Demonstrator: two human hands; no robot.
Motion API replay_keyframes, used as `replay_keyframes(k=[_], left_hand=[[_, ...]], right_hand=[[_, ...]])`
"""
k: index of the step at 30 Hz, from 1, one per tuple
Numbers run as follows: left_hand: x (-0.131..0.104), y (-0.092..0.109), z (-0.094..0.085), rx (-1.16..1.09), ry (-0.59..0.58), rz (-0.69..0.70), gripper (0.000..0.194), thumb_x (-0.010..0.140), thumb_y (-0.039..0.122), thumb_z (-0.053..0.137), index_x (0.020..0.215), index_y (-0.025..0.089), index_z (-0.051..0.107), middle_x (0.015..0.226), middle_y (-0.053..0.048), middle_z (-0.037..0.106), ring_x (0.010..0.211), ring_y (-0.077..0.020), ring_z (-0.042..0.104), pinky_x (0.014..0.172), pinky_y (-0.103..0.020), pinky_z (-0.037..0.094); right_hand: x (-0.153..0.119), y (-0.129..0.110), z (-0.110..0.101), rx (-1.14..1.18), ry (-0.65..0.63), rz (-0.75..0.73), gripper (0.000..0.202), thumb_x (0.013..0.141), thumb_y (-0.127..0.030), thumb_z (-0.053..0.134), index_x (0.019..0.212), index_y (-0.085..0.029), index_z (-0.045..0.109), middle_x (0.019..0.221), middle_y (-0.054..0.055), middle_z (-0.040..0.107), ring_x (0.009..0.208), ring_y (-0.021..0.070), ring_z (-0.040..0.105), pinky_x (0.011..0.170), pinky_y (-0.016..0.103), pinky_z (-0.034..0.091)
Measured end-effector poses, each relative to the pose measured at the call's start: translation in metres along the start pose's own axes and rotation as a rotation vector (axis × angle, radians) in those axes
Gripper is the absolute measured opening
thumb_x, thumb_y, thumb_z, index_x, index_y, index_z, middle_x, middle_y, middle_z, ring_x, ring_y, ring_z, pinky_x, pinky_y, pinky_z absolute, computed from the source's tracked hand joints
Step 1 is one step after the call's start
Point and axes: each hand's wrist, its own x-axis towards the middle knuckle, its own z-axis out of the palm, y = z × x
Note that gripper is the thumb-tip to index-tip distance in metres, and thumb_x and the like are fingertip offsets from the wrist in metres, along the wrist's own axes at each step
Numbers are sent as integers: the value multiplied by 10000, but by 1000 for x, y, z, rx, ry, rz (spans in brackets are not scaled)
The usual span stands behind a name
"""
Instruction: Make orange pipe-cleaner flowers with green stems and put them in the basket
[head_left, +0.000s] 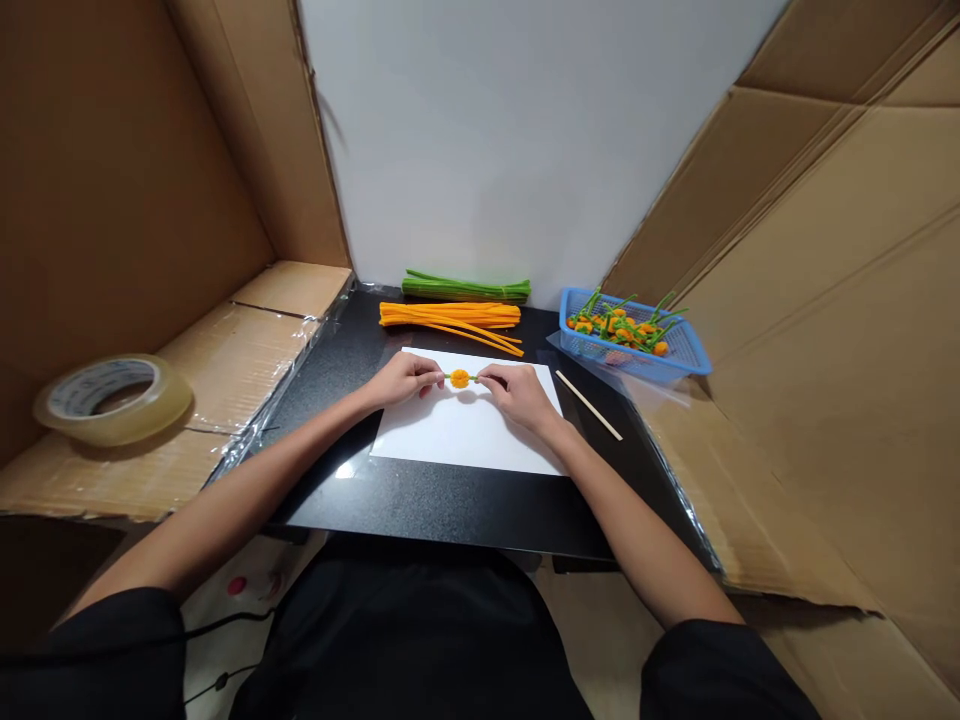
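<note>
Between my two hands is a small orange fuzzy pom-pom-like piece [460, 379] with a green pipe cleaner running out on both sides. My left hand [409, 380] pinches the green end at the left. On the right, my right hand [519, 391] pinches the other green end. The piece is held level just over a white sheet of paper [465, 435], which lies on the black tabletop [420, 503]. My fingertips hide the tips of the green pipe cleaner.
Behind the paper lie bundles of orange pipe cleaners [450, 315] and green pipe cleaners [465, 290]. A blue basket [697, 352] at the right holds several orange-and-green pieces. A thin wooden stick [589, 405] lies beside the paper. A tape roll [169, 390] rests on cardboard at left; cardboard walls flank the table.
</note>
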Motion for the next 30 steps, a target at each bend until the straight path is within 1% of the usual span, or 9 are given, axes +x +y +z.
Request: replay_keyframes(k=[2, 4, 5, 6, 10, 15, 19, 23, 30], left_hand=[[-3, 3, 4, 44, 29, 47, 372, 925, 459, 535, 1029, 154, 720, 753, -26, 683, 636, -129, 556, 616, -222, 406], [-5, 9, 9, 61, 75, 121, 499, 897, 480, 595, 1301, 187, 596, 1037, -72, 696, 803, -159, 620, 667, -233, 467], [-7, 12, 11, 74, 89, 164, 576, 872, 485, 637, 1363, 200, 542, 1131, -91, 672, 870, -172, 629, 692, -241, 489], [-7, 15, 14, 94, 93, 204, 587, 856, 480, 664, 1358, 202, 542, 1157, -99, 659, 898, -178, 631, 712, -249, 502], [-8, 22, 21, 169, 117, 281, 270, 903, 398, 616, 1034, 169, 675, 934, -71, 669, 759, -143, 613, 698, -246, 498], [-7, 22, 22, 218, 213, 274, 152, 850, 310, 629, 801, 167, 640, 802, -35, 598, 688, -126, 563, 626, -230, 444], [-7, 21, 21, 296, 232, 330, 148, 827, 277, 623, 725, 173, 596, 771, -28, 566, 678, -130, 525, 619, -239, 397], [-8, 19, 21, 330, 246, 335, 157, 840, 260, 600, 708, 177, 575, 785, -30, 573, 664, -123, 515, 617, -236, 383], [-6, 19, 28, 462, 293, 395, 178, 820, 162, 547, 646, 190, 522, 743, -26, 541, 656, -134, 460, 611, -258, 331]], right_hand=[[-1, -2, 3, -25, 1, 15, 187, 907, -175, 570, 891, -181, 756, 830, 54, 768, 687, 168, 657, 678, 270, 434], [-2, -5, 5, -40, 8, 25, 187, 908, -173, 568, 912, -183, 754, 809, 47, 762, 652, 161, 637, 657, 269, 426], [-2, -7, 7, -41, 16, 26, 187, 907, -172, 567, 921, -184, 753, 799, 44, 759, 641, 158, 631, 650, 267, 424], [-2, -9, 8, -38, 25, 23, 188, 906, -172, 567, 924, -185, 754, 792, 42, 757, 635, 156, 628, 648, 266, 425], [-1, -18, 9, -6, 29, -2, 186, 907, -180, 574, 931, -189, 758, 810, 42, 759, 655, 158, 638, 662, 267, 438], [-2, -25, 10, 11, 9, -17, 178, 911, -191, 580, 932, -198, 756, 813, 38, 761, 660, 160, 645, 669, 272, 446], [-2, -27, 8, -6, -14, -47, 183, 918, -188, 568, 939, -202, 750, 816, 40, 762, 681, 170, 660, 680, 278, 451], [-1, -27, 4, -14, 5, -54, 169, 924, -201, 571, 907, -206, 739, 818, 43, 765, 691, 178, 669, 683, 286, 463], [0, -26, 1, -89, -25, -125, 193, 919, -152, 540, 925, -197, 727, 883, 76, 769, 783, 210, 697, 737, 307, 489]])
